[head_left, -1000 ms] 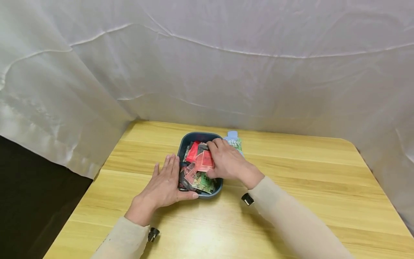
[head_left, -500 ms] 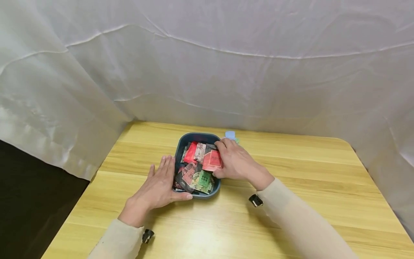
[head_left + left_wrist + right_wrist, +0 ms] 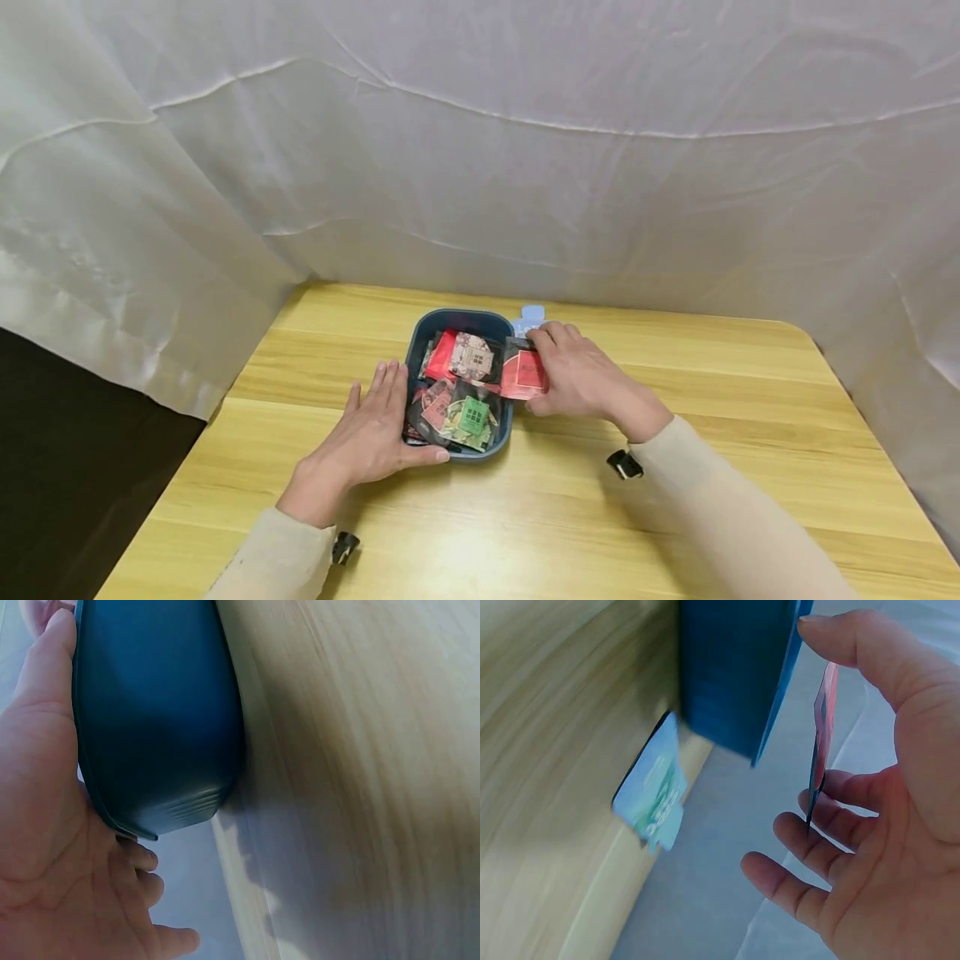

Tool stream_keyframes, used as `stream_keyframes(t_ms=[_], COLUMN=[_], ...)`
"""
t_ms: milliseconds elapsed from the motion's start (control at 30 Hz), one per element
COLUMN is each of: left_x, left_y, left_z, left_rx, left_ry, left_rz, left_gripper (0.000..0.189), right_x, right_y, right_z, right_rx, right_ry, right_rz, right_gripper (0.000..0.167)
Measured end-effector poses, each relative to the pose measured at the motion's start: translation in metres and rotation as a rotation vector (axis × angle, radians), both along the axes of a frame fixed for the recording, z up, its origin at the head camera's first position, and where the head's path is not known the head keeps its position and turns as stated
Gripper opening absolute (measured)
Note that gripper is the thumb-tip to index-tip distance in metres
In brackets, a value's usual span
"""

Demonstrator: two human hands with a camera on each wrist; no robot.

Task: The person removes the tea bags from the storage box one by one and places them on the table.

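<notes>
A dark blue bin (image 3: pixel 462 316) holds several small sachets, among them a green-labelled sachet (image 3: pixel 474 414) and a bright red sachet (image 3: pixel 442 353). My left hand (image 3: pixel 363 429) rests along the bin's left side with its fingers straight and its thumb at the near rim. In the left wrist view the bin's wall (image 3: pixel 161 705) lies against the palm side. My right hand (image 3: pixel 581 375) holds a red-and-black sachet (image 3: pixel 523 369) by its edges, over the bin's right rim. The right wrist view shows this sachet (image 3: pixel 824 724) edge-on between thumb and fingers.
A light blue-and-green card (image 3: pixel 530 319) lies on the wooden table (image 3: pixel 675 375) beyond the bin's right side, partly behind my right hand. A pale curtain (image 3: pixel 525 167) hangs along the table's back and left.
My right hand has moved right with the red-and-black sachet, from above the bin's middle to its right rim. A pale patterned sachet beneath has come into view. My left hand stays at the bin.
</notes>
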State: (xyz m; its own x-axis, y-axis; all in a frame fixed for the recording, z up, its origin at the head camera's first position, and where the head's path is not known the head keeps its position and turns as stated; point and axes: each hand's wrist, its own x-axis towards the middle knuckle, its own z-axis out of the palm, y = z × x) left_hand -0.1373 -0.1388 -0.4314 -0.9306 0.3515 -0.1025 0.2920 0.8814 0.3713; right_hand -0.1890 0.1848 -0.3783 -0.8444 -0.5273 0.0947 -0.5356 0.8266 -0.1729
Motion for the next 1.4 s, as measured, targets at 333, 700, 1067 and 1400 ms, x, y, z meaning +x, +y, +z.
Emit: stream_keyframes(t_ms=[333, 700, 1067, 1400], left_x=[0.001, 0.001, 0.000, 0.000], left_y=[0.001, 0.000, 0.000, -0.002], left_z=[-0.002, -0.004, -0.002, 0.000], left_rx=[0.004, 0.022, 0.027, 0.033], left_ry=[-0.016, -0.035, -0.041, -0.052], left_rz=[0.000, -0.002, 0.001, 0.003], left_gripper=[0.143, 0.143, 0.144, 0.146], right_x=[-0.013, -0.027, -0.063, -0.088], right_y=[0.042, 0.067, 0.091, 0.087], right_z=[0.000, -0.010, -0.017, -0.027], right_rx=[0.066, 0.091, 0.184, 0.208], right_ry=[0.033, 0.007, -0.103, -0.258], right_rz=[-0.029, -0.031, -0.121, -0.170], right_gripper=[0.086, 0.087, 0.097, 0.102])
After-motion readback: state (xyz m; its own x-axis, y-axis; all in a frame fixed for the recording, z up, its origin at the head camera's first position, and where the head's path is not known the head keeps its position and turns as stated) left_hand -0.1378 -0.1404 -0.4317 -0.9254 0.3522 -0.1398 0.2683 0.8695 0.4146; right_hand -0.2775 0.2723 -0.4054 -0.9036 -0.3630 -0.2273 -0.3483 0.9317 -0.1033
